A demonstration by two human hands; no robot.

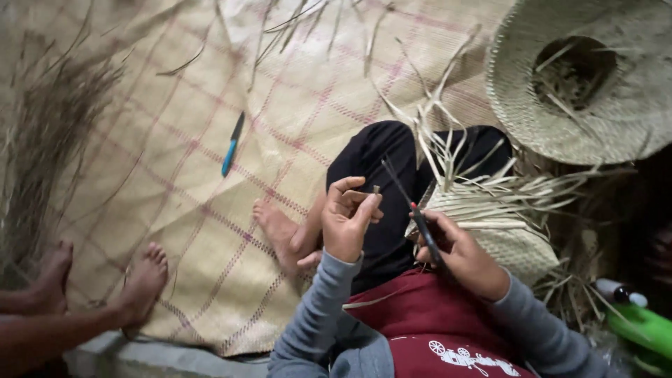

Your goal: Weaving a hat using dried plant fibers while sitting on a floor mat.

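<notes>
I sit on a woven mat [210, 175] with a half-woven straw piece [490, 224] on my lap, its loose strips sticking up. My left hand [348, 218] is raised in front of me, its fingers pinched on a short thin straw strip [371, 192]. My right hand [458, 252] rests against the woven piece and grips a thin dark tool with a red mark [413, 210], whose point slants up and to the left. The two hands are a little apart.
A blue-handled knife [232, 145] lies on the mat to the left. A finished straw hat [581, 84] sits at the top right. Another person's bare feet [105, 280] rest at the lower left. Dry fibres [49, 140] pile at the left; a green bottle [640, 322] lies at the right.
</notes>
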